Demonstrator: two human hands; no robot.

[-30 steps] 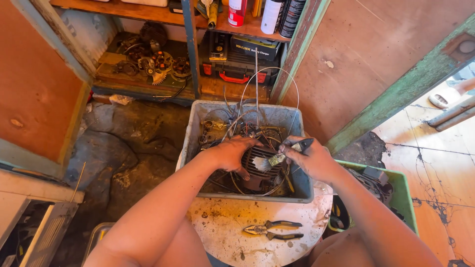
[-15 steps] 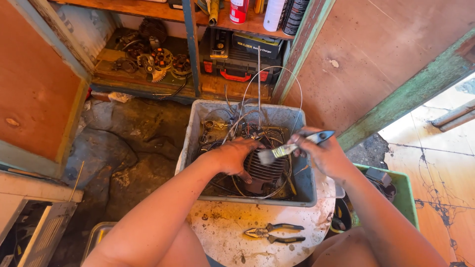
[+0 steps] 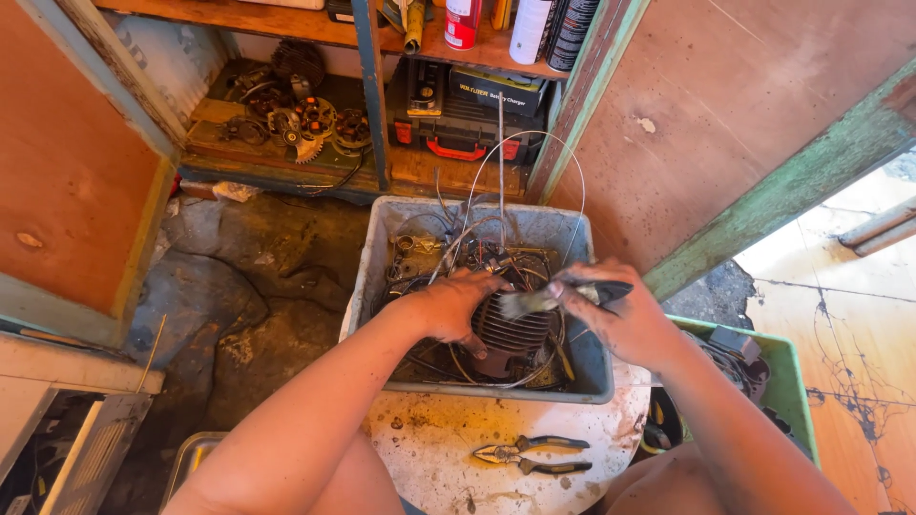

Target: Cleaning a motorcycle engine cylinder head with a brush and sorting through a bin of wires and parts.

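Left hand (image 3: 456, 307) palm down on finned engine cylinder (image 3: 510, 334), fingers curled over its top edge, steadying it. Cylinder sits inside grey plastic tub (image 3: 372, 277), among tangled wires (image 3: 477, 243) and small metal parts. Right hand (image 3: 620, 319) closed around dark-handled brush (image 3: 558, 298), bristle end touching cylinder fins. Tub rests on round white stool top (image 3: 439, 458), stained and dirty. Pliers (image 3: 534, 455) lie on stool top, just in front of tub. Green crate (image 3: 792, 381) beside right forearm.

Right hand (image 3: 625, 319) drawn closer, brush (image 3: 553, 298) now lying across finned cylinder (image 3: 510, 334)
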